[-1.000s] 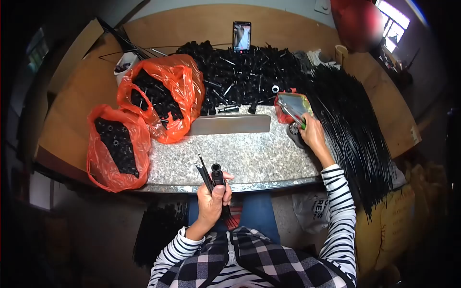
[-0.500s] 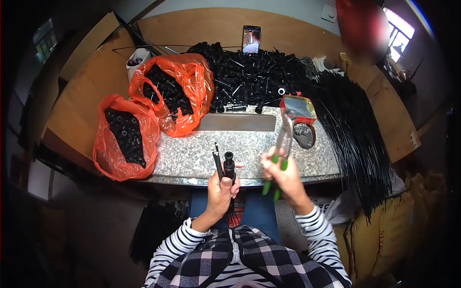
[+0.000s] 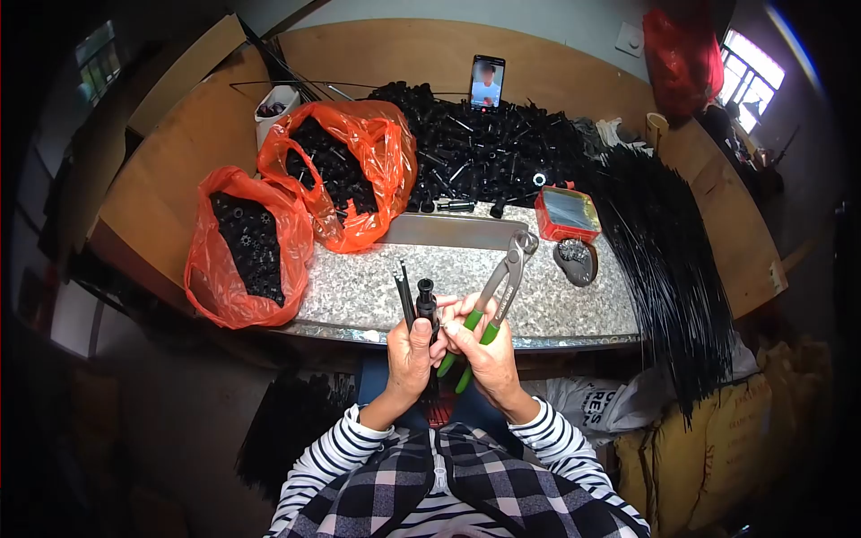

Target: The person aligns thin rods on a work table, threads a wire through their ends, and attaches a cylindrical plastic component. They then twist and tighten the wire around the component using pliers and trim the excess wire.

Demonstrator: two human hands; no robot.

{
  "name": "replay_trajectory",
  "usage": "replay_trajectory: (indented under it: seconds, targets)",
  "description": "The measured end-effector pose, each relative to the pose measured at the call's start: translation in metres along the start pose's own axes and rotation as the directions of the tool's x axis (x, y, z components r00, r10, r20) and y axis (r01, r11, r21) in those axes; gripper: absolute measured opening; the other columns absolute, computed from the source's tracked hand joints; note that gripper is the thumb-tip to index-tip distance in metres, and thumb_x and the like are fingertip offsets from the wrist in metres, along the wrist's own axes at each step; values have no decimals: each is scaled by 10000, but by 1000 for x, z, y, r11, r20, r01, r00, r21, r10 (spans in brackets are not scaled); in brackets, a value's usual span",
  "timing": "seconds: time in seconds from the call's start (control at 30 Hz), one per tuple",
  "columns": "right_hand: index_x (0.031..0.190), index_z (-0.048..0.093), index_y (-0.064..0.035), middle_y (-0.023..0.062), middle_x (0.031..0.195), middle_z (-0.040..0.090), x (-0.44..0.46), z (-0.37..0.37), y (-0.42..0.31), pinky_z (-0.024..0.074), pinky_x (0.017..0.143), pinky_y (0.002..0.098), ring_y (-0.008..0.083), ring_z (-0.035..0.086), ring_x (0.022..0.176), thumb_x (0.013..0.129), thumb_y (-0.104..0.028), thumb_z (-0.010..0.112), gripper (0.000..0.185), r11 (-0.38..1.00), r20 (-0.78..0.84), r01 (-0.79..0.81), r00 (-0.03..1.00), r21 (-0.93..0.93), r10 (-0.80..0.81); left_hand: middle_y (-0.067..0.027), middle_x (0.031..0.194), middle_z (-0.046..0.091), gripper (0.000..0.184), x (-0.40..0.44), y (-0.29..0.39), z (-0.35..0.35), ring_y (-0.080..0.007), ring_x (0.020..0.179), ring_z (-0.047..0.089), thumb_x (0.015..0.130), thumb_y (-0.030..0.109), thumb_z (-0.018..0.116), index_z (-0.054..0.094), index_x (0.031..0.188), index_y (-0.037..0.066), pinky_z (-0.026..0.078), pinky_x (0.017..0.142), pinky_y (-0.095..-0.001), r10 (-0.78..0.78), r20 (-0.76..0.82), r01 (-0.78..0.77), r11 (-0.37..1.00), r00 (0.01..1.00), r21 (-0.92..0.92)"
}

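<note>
My left hand [image 3: 410, 366] is wrapped round a black tubular part [image 3: 425, 294] with a flared top, held upright, along with several thin black rods [image 3: 404, 289] slanting beside it. My right hand [image 3: 491, 360] grips pliers [image 3: 503, 285] with green handles, their grey jaws pointing up and away over the stone top. Its thumb and fingertips meet close to the black part, near the left fingers. Whether a small piece sits between those fingertips is too small to tell. Below the hands, the lower ends of the held pieces are partly hidden.
Two orange bags [image 3: 296, 269] of small black parts stand left. A heap of black parts [image 3: 484, 148] lies behind a metal bar [image 3: 457, 231], with a phone [image 3: 486, 82] upright. At right are a red tin [image 3: 568, 213], a dark dish [image 3: 576, 264] and long black rods [image 3: 664, 242].
My right hand has moved left with the pliers, bringing its fingertips to the black part. The left hand keeps its hold. The view has shifted slightly.
</note>
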State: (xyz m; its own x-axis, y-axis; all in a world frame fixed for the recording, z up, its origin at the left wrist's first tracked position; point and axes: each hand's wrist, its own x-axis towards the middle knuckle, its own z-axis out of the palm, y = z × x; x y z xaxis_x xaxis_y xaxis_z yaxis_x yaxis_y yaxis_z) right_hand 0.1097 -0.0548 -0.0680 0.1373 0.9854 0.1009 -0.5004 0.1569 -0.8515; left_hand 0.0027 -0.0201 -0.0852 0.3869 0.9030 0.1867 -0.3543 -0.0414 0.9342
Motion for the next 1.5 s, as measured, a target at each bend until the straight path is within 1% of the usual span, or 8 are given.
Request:
replay_trajectory:
  seconds: [0.43, 0.53, 0.7, 0.77, 0.83, 0.93, 1.03, 1.5]
  targets:
    - [937, 359, -9, 134, 824, 563, -2, -2, -6, 541, 586, 303, 193, 615, 677, 799, 89, 563, 265, 950, 55, 120, 993, -288, -109, 50, 534, 383, 754, 0, -1, -5, -27, 447, 356, 853, 631, 375, 474, 1144, -58, 292, 408, -182, -42, 68, 43, 999, 997, -8]
    - [892, 418, -2, 86, 804, 576, -1, 0, -17, 495, 639, 249, 121, 582, 691, 773, 34, 632, 247, 930, 32, 66, 998, -362, -58, 57, 548, 372, 690, -1, -3, -12, -19, 466, 335, 875, 584, 389, 493, 1166, -33, 281, 425, -176, -24, 136, 37, 995, 990, -97]
    - [937, 503, 6, 37, 774, 556, 9, -11, -22, 446, 573, 214, 68, 533, 646, 770, -85, 676, 257, 577, 173, 275, 959, -769, -226, 61, 483, 333, 741, 3, 2, -14, -33, 412, 331, 859, 648, 321, 556, 1112, -7, 268, 386, -196, -59, 74, 58, 998, 996, 13]
    - [949, 530, 0, 10, 685, 542, 5, -13, -41, 442, 532, 231, 88, 531, 576, 827, -60, 595, 151, 656, 75, 31, 996, -754, 38, 50, 468, 287, 832, 7, 5, -18, -43, 379, 288, 855, 664, 263, 497, 1078, -102, 255, 364, -200, -54, 72, 52, 998, 996, 36]
    - [866, 491, 13, 122, 620, 505, 4, -32, -52, 407, 490, 312, 214, 504, 465, 789, -20, 595, 133, 228, 302, 298, 953, -927, -19, 46, 475, 286, 810, 8, 5, -25, -45, 384, 273, 860, 654, 272, 503, 1062, -96, 243, 365, -200, -39, 27, 39, 999, 999, 7]
    - [778, 418, 6, 224, 695, 509, -2, -35, -71, 398, 538, 387, 401, 517, 637, 729, 36, 564, 156, 28, 268, 267, 956, -963, 122, 48, 473, 331, 731, 9, 3, -31, -27, 393, 317, 891, 598, 298, 565, 1011, -72, 266, 370, -182, -12, -2, 12, 997, 1000, -72]
    - [796, 420, -3, 219, 708, 513, -3, -33, -81, 395, 564, 419, 411, 528, 702, 714, 40, 553, 162, -172, 308, 335, 937, -926, 166, 48, 479, 331, 731, 9, 2, -33, -24, 394, 313, 889, 598, 312, 566, 1007, -77, 261, 367, -181, -9, 16, 10, 996, 1000, -90]
    - [818, 403, -19, 178, 708, 486, 4, -28, -85, 391, 571, 432, 389, 518, 676, 759, -16, 580, 187, -223, 441, 469, 882, -855, 165, 47, 486, 325, 755, 2, 9, -26, -33, 401, 281, 864, 640, 325, 559, 933, -75, 242, 384, -200, -68, 15, 69, 997, 998, -21]
